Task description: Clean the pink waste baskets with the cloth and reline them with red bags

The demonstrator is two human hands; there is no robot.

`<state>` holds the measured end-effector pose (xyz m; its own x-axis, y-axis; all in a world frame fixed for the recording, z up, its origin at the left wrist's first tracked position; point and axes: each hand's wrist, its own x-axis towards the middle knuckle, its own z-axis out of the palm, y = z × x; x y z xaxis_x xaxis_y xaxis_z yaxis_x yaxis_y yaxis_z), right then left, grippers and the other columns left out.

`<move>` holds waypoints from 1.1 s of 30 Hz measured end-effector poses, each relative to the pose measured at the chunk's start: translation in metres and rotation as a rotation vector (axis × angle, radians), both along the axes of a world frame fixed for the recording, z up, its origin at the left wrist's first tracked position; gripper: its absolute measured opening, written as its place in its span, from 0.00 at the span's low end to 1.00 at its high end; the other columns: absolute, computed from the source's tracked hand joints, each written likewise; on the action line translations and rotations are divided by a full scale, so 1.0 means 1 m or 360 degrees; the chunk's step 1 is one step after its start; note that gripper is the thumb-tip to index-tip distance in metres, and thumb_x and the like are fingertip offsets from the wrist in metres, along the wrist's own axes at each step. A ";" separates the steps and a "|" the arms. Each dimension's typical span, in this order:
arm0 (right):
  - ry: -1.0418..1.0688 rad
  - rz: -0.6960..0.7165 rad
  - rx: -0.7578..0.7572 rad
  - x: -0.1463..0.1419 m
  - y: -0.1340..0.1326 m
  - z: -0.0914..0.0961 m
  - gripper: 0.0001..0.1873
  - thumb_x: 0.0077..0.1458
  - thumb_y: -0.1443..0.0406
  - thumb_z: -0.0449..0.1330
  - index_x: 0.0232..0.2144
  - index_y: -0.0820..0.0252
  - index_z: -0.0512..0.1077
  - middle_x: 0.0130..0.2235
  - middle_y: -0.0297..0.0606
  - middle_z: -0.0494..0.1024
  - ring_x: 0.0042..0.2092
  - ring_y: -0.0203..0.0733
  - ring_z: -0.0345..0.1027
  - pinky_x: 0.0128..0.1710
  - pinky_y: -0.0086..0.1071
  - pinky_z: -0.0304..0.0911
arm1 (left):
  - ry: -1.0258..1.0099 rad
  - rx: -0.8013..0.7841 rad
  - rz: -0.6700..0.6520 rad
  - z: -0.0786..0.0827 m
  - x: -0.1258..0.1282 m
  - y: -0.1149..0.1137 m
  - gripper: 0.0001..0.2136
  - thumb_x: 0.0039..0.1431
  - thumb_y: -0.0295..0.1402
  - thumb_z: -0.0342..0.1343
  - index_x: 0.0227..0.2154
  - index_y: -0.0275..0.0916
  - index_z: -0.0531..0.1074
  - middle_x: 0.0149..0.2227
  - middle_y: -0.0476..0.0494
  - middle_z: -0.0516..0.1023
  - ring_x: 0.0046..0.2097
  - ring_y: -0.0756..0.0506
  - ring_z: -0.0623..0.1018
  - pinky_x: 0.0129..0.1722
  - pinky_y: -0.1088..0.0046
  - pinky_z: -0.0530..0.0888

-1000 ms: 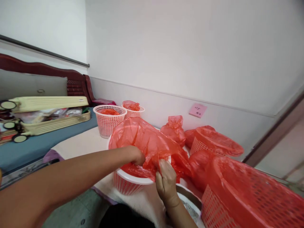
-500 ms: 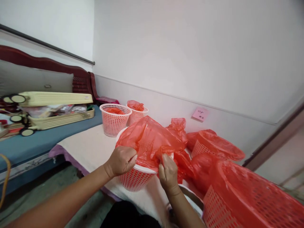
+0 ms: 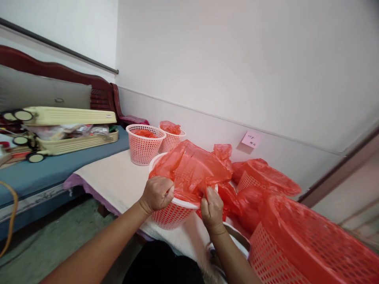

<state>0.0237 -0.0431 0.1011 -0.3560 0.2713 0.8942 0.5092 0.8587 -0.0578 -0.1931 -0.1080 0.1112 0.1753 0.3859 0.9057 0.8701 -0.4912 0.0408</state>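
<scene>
A thin red plastic bag point(image 3: 192, 165) lies spread over the mouth of a white-rimmed, perforated basket point(image 3: 171, 215) in front of me. My left hand point(image 3: 158, 192) is closed on the bag's edge at the near left of the rim. Opposite it, my right hand point(image 3: 212, 207) grips a bunched part of the same bag at the near right. Both fists sit at about rim height, and the bag hides the inside of the basket.
Two more baskets, one a pink-white basket point(image 3: 145, 148), stand behind, with red bags inside. To the right are a large bag-lined basket point(image 3: 275, 244) and another bag-covered basket point(image 3: 251, 182). An open cream suitcase point(image 3: 77, 144) lies on the bed point(image 3: 59, 173). A pink note point(image 3: 251, 139) is on the wall.
The view has shifted slightly, so the baskets sit a little higher. Both hands keep hold of the bag, which has barely changed shape.
</scene>
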 end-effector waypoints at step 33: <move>0.0311 0.0092 -0.0380 0.004 0.000 -0.004 0.10 0.61 0.64 0.53 0.45 0.59 0.67 0.39 0.40 0.74 0.39 0.42 0.70 0.39 0.35 0.65 | 0.0123 -0.0839 -0.0634 0.030 -0.030 -0.014 0.17 0.55 0.43 0.61 0.42 0.37 0.70 0.41 0.41 0.77 0.43 0.44 0.75 0.44 0.68 0.69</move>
